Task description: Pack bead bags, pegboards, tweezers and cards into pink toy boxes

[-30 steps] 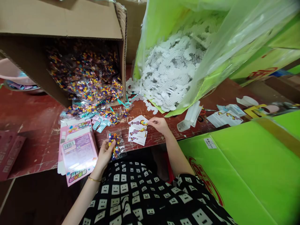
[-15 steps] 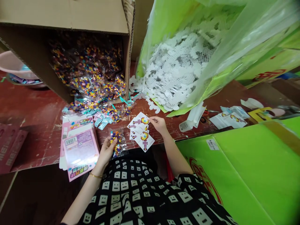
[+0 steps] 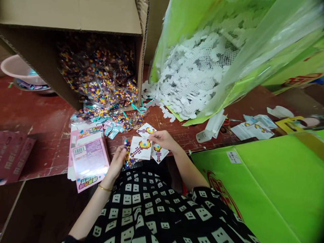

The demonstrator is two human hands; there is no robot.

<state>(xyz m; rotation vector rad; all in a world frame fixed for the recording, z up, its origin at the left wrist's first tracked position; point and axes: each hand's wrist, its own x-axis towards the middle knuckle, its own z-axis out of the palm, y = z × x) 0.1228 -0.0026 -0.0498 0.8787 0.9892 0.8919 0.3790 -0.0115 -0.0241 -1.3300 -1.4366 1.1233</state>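
Observation:
Near the table's front edge, my left hand [image 3: 118, 160] is closed on a clear bag of coloured beads [image 3: 128, 162]. A white card with a pixel picture [image 3: 140, 148] is pinched in my right hand [image 3: 163, 139] and overlaps the bag from above. Another printed card [image 3: 160, 154] lies under my right hand at the table edge, and a further card [image 3: 144, 130] sits just behind. Left of my left hand is a stack of flat pink printed boxes [image 3: 91, 162].
A cardboard box [image 3: 143, 60] on its side spills bead bags [image 3: 106, 94] onto the red table. White plastic pieces [image 3: 192, 74] fill a lined green container to its right. Scissors [image 3: 233, 120], papers [image 3: 250, 130] and a green carton [image 3: 253, 182] are on the right.
My right hand has lifted a card from the spread pile and moved it left over the bead bag. My left hand still holds the bag.

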